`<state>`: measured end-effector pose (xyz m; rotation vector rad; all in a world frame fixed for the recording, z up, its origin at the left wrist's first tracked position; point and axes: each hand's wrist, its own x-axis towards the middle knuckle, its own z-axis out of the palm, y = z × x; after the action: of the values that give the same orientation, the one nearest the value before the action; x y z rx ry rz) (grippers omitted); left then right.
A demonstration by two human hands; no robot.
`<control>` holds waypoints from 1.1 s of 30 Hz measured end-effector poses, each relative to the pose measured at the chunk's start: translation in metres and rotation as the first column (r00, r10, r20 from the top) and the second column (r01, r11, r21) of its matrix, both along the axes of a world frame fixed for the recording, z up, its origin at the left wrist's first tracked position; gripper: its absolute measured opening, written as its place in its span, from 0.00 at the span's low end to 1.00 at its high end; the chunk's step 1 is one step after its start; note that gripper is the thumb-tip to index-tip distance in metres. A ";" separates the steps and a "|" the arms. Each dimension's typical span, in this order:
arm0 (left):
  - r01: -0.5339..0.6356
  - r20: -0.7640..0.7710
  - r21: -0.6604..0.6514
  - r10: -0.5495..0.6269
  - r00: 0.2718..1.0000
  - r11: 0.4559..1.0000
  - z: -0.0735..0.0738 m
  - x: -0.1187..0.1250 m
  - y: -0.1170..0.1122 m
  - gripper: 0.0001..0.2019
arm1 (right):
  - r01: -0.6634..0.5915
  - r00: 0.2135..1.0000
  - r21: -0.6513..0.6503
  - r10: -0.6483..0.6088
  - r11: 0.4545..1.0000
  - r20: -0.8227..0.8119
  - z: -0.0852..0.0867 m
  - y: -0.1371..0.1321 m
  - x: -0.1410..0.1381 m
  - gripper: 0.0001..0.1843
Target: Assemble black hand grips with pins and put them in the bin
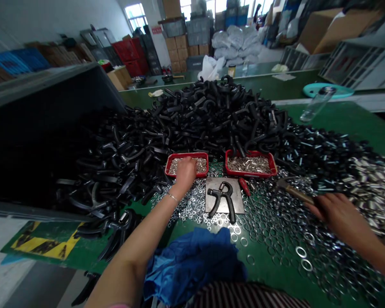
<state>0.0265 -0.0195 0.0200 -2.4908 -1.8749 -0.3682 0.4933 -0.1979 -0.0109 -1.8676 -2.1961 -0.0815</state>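
My left hand [186,171] reaches into the left red tray [170,170], its fingers drawn together among small shiny metal pieces. What they pinch, if anything, is hidden. My right hand [338,209] is closed around the wooden handle of a hammer [297,193], whose head lies over metal rings at the right. Between my hands, a black hand grip strengthener [230,205] lies on a square metal plate [208,203], its two handles spread toward me. A red-handled screwdriver [244,186] lies at the plate's upper right corner.
A second red tray [274,164] holds small metal pins. Black handles [192,115] pile up behind the trays. Washers and rings [266,233] cover the green table, with metal sleeves [375,188] at right. A blue cloth [195,265] lies in front of me. A clear bottle [317,105] stands back right.
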 end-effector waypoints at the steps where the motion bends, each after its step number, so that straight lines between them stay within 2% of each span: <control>1: -0.054 -0.081 -0.044 0.050 0.995 0.998 0.003 -0.008 0.013 0.12 | 0.013 1.000 0.010 -0.013 1.000 -0.023 0.005 0.001 -0.001 0.19; 4: -0.111 -0.178 -0.123 0.088 0.980 0.986 0.004 -0.027 0.038 0.09 | 0.130 0.984 0.029 -0.126 0.991 -0.123 0.025 0.000 -0.015 0.18; 6: -0.094 -0.173 -0.112 0.074 0.982 0.989 0.000 -0.032 0.042 0.10 | 0.135 0.962 -0.115 -0.157 0.984 -0.222 0.038 -0.002 -0.037 0.18; 8: -0.079 -0.161 -0.079 0.065 0.985 0.994 -0.005 -0.034 0.039 0.13 | 0.017 0.934 -0.336 -0.134 0.942 -0.330 0.049 -0.003 -0.069 0.17; 10: -0.073 -0.139 -0.050 0.066 0.988 0.996 -0.009 -0.034 0.036 0.15 | -0.128 0.908 -0.461 -0.084 0.878 -0.411 0.058 -0.001 -0.105 0.17; 12: -0.080 -0.116 -0.031 0.076 0.990 0.996 -0.011 -0.036 0.034 0.15 | -0.198 0.898 -0.466 -0.031 0.862 -0.439 0.062 0.005 -0.138 0.18; 13: -0.083 -0.080 -0.015 0.082 0.993 0.996 -0.012 -0.038 0.034 0.15 | -0.206 0.898 -0.443 -0.011 0.872 -0.439 0.062 0.009 -0.152 0.19; 16: -0.087 0.178 0.064 0.074 0.981 0.994 -0.011 -0.039 0.028 0.12 | -0.168 0.934 -0.366 0.029 0.915 -0.357 0.057 0.022 -0.179 0.21; 18: -0.062 0.418 0.076 0.025 0.908 0.995 -0.010 -0.036 0.018 0.10 | -0.166 0.963 -0.386 0.064 0.908 -0.263 0.051 0.031 -0.185 0.23; 20: -0.007 0.598 0.033 -0.014 0.801 0.999 -0.009 -0.030 0.002 0.07 | -0.218 0.959 -0.447 0.106 0.867 -0.262 0.049 0.037 -0.186 0.24; 22: 0.059 0.708 -0.033 -0.018 0.706 0.998 -0.009 -0.022 -0.017 0.06 | -0.271 0.931 -0.458 0.109 0.847 -0.350 0.051 0.038 -0.183 0.23; 24: 0.122 0.759 -0.103 -0.001 0.652 0.987 -0.010 -0.011 -0.033 0.05 | -0.249 0.915 -0.415 0.073 0.875 -0.396 0.051 0.036 -0.181 0.23; 27: 0.211 0.764 -0.165 -0.010 0.645 0.963 -0.013 0.011 -0.045 0.06 | -0.161 0.944 -0.407 0.020 0.899 -0.329 0.043 0.031 -0.179 0.21; 29: 0.256 0.740 -0.179 -0.042 0.671 0.950 -0.017 0.029 -0.045 0.06 | -0.188 0.933 -0.483 0.003 0.855 -0.359 0.034 0.031 -0.177 0.20; 31: 0.290 0.705 -0.196 -0.071 0.706 0.937 -0.024 0.046 -0.041 0.07 | -0.248 0.873 -0.545 -0.059 0.801 -0.484 0.029 0.030 -0.173 0.21; 33: 0.298 0.671 -0.209 -0.085 0.736 0.931 -0.030 0.059 -0.036 0.06 | -0.262 0.786 -0.545 -0.152 0.797 -0.599 0.027 0.028 -0.168 0.23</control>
<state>0.0854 -0.0552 -0.0103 -3.0639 -1.9774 -1.1922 0.3253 -0.1703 0.0165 -1.7113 -1.8861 1.2244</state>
